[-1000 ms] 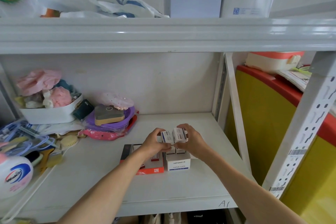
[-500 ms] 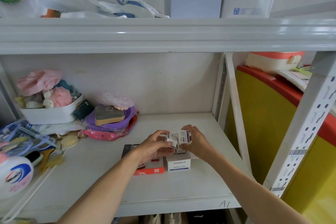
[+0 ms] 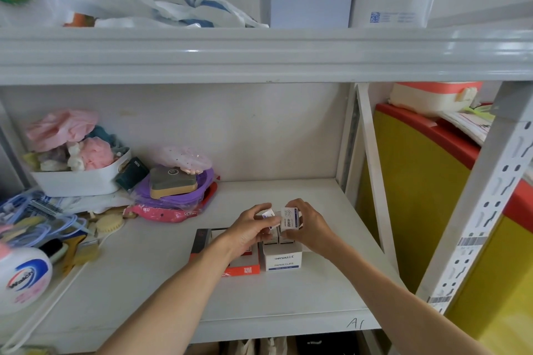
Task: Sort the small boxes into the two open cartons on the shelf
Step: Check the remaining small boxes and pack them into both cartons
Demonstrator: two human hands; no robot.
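Note:
Two open cartons sit side by side on the shelf: a red-and-black carton (image 3: 245,269) on the left and a white "paper clips" carton (image 3: 284,261) on the right. My right hand (image 3: 310,225) holds a small white box (image 3: 290,219) above the white carton. My left hand (image 3: 251,228) pinches another small white box (image 3: 269,215) just left of it, over the gap between the cartons. More small boxes (image 3: 277,238) stand inside the white carton, partly hidden by my fingers.
Left of the cartons lie a pink packet (image 3: 161,213), a purple bowl (image 3: 173,196) with a sponge, a white tub (image 3: 75,180) of cloths, hangers and a soap bottle (image 3: 24,278). A slanted shelf brace (image 3: 372,170) and upright post (image 3: 487,196) stand right.
Both hands have come down a little toward the white carton, and the two small boxes they hold have separated slightly.

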